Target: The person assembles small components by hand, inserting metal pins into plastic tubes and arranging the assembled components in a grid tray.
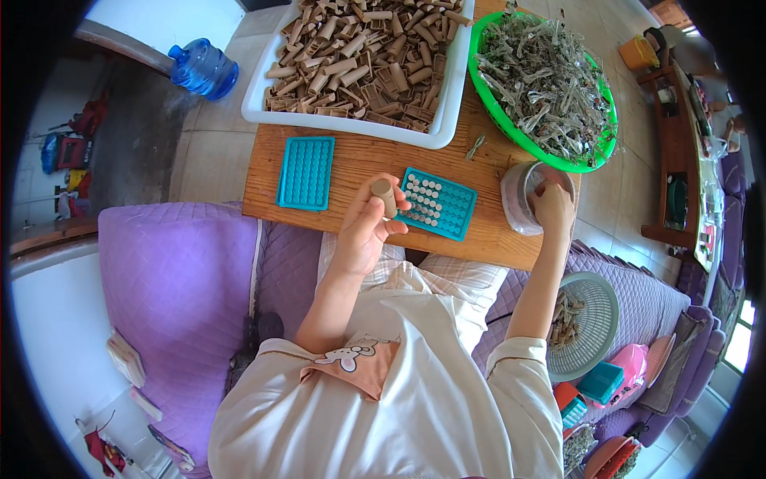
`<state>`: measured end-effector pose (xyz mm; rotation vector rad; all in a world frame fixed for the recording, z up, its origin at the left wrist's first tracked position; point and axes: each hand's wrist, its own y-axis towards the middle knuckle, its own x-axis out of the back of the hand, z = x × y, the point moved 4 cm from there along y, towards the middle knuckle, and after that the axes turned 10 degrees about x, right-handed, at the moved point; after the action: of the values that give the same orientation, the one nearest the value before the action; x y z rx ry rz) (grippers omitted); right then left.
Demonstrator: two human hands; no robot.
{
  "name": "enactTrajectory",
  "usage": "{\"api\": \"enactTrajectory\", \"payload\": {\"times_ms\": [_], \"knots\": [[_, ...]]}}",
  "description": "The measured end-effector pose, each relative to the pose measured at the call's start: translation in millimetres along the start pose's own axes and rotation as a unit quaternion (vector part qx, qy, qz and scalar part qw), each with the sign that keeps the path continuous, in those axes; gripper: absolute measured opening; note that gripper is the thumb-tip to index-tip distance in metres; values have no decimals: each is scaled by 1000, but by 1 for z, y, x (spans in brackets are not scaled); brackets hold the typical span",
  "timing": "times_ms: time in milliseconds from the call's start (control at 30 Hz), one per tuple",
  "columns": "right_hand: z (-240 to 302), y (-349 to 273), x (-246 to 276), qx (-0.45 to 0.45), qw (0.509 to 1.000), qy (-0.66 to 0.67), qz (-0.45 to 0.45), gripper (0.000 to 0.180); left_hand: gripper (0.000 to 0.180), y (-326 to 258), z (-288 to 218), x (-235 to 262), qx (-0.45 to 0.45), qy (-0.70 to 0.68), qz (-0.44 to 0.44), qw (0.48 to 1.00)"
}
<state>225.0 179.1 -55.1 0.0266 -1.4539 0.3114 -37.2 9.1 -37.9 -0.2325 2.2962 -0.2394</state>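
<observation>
My right hand (552,204), between two and three o'clock, dips in, fingertips lost inside the clear tub (515,201)! At twelve, the white bin (351,128) runs off the top edge; at two, a person (696,60) blurs.

The surface (367,160) is grained wood with a low sheen. At its far side, a smooth white plastic tub (351,128) holds matt brown pieces (351,72), card or plastic, impossible to tell. At the surface's far right, the green basket (496,120) is glossy plastic, its load (546,84) crinkled and shiny like clear film. On the surface, the teal trays (306,172) are moulded plastic. Left of it, the water jug (204,68) is glossy translucent plastic; the purple cover (183,263) is quilted cloth.
</observation>
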Motion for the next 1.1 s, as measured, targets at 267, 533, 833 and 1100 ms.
{"api": "enactTrajectory", "payload": {"times_ms": [267,533,833,1100], "knots": [[-11,2,0,72,991,99,-56,13,35,0,4,-7,47,-27,32,998],[-21,-9,21,56,948,289,-117,15,35,1,8,-10,75,-67,39,994],[-24,-13,18,25,917,377,-129,13,35,0,12,-15,111,-70,38,991],[-25,-12,8,40,842,514,-156,10,36,0,18,-14,149,-149,72,975]]}}
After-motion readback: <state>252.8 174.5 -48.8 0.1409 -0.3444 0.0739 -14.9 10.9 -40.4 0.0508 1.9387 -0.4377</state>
